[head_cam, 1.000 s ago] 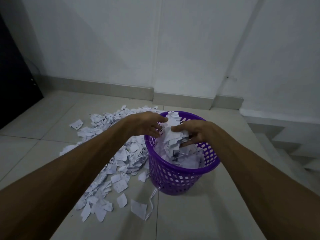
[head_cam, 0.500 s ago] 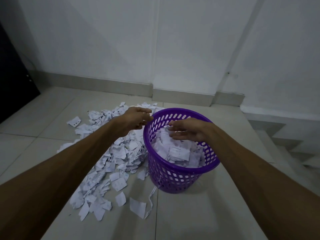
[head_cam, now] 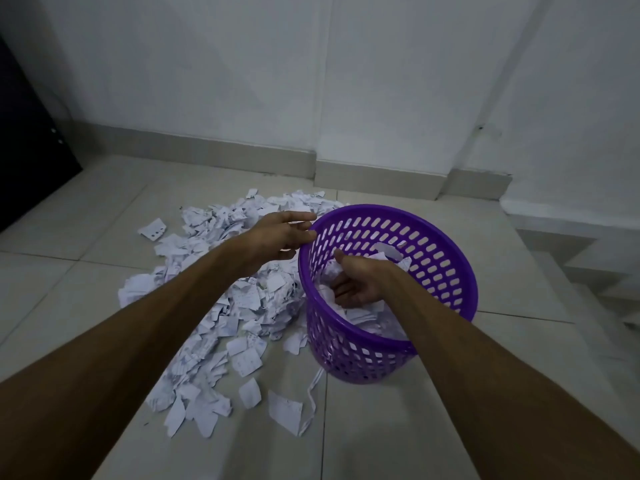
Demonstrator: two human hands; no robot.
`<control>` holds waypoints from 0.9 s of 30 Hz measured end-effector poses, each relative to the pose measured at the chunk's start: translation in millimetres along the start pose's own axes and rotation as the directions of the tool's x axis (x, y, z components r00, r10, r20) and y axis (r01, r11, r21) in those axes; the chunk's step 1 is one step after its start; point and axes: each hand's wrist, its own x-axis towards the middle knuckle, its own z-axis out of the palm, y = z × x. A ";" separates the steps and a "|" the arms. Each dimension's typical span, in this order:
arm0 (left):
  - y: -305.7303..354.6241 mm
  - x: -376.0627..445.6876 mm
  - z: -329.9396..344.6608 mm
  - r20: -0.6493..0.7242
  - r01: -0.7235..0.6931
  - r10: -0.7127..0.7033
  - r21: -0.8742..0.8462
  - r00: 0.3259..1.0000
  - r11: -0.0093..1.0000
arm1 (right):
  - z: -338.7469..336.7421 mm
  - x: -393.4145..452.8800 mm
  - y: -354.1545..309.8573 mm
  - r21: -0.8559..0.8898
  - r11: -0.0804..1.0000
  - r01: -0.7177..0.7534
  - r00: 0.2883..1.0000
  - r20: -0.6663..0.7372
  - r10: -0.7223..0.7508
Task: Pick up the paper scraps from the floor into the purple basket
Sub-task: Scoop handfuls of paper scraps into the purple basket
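Note:
The purple basket (head_cam: 453, 271) stands on the tiled floor, partly filled with white paper scraps (head_cam: 367, 320). My right hand (head_cam: 360, 282) reaches down inside it, with its fingers spread flat on the scraps. My left hand (head_cam: 280, 237) hovers at the basket's left rim; its straight fingers touch the rim and hold nothing. A big pile of paper scraps (head_cam: 242, 299) lies on the floor left of the basket, under my left forearm. More loose scraps (head_cam: 284, 412) lie near the front.
White walls with a grey skirting (head_cam: 377, 171) close off the back. A dark door (head_cam: 31, 157) is at the far left. A step edge (head_cam: 571, 237) drops away on the right. Bare tiles lie in front of the basket.
The bundle of scraps held over the basket by both hands has dropped in. My right hand has sunk into the basket onto the paper. My left hand has drawn back to the left rim.

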 end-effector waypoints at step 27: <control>-18.5 -40.8 -89.9 -0.105 0.056 -0.063 -0.066 0.993 0.996 | 41.4 -66.0 -102.4 0.181 0.890 0.418 0.895 0.087 -0.438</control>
